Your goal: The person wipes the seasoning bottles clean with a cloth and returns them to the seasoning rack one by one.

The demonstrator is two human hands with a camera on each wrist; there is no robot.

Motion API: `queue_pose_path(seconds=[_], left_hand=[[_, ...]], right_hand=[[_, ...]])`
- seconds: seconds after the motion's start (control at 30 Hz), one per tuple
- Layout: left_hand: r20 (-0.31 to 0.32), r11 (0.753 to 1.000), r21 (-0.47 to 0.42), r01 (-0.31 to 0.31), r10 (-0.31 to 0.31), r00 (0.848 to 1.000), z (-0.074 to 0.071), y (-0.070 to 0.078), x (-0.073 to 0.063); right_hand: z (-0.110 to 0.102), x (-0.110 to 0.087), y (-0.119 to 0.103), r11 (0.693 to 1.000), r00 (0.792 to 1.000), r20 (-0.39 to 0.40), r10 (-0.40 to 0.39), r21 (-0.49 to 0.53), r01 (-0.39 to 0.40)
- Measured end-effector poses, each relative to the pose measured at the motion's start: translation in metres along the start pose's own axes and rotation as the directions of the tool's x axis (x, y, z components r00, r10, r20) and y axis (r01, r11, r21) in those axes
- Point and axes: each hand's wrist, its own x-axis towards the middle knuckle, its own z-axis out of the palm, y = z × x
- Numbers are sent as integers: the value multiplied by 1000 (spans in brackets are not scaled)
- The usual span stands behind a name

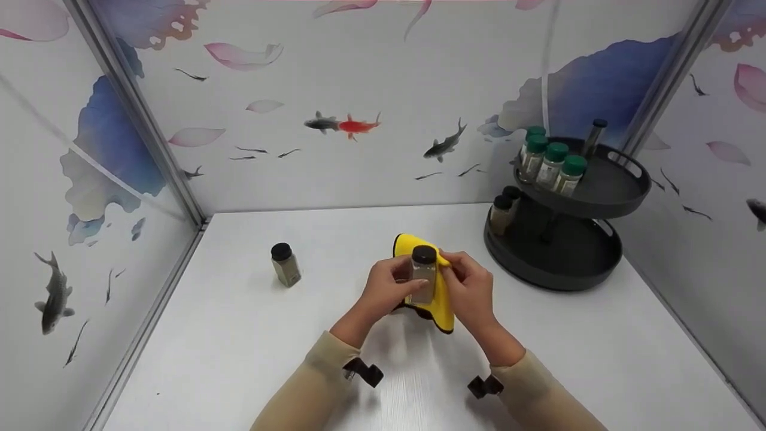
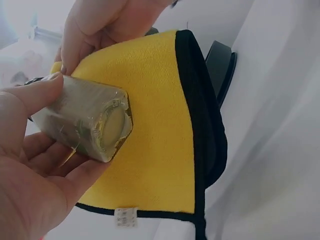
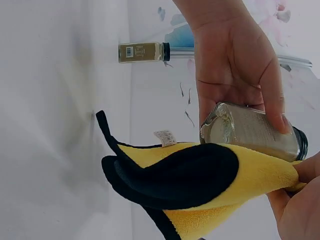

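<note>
Here's the left hand (image 1: 388,286), thumb across the near face and fingers curled round the far side, holding a square glass jar (image 1: 423,276) up above the table (image 1: 239,353), black lid (image 1: 424,254) on top and pale grey-brown contents behind the glass. And the right hand (image 1: 471,288), right alongside, thumb and fingers pinching a yellow cloth (image 1: 444,308) close by that lid! The cloth drapes behind the jar and down its right side, black edging all round, and the left wrist view picks out a small white tag (image 2: 125,217) on its border, with the jar's base tipped toward that camera. Out to the left, well apart from both hands, a second jar (image 1: 286,267) stands on the table, black lid on. Over on the right it's the two-tier black rack (image 1: 553,280): four green-lidded jars (image 1: 552,167) bunched at the left of the upper tray (image 1: 604,208), a slim black-lidded container (image 1: 593,139) behind them, and two black-lidded jars (image 1: 501,216) at the left of the lower tier. Behind it all, a white wall (image 1: 371,72) painted with fish and pink petals.
</note>
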Motion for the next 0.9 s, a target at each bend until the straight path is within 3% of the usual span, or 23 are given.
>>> queue_pose_path(seconds=[0.17,0.37,0.7,0.8,0.9], left_hand=[[-82,997,-69,46,-52,995,0,3,0],[-187,993,-89,74,-89,978,-5,6,2],[-299,994,-103,18,-49,953,-13,6,4],[-293,994,-112,-9,-24,956,-14,6,4],[-253,990,-133,-44,9,967,-16,7,3]], right_hand=[[7,-5,1,1000,999,35,12,1,-12],[13,-12,-2,999,996,89,-9,-46,13],[20,-19,-1,992,989,126,-80,-92,92],[21,-19,-1,996,993,116,-28,-84,38],[21,-16,2,997,991,113,70,-44,-65]])
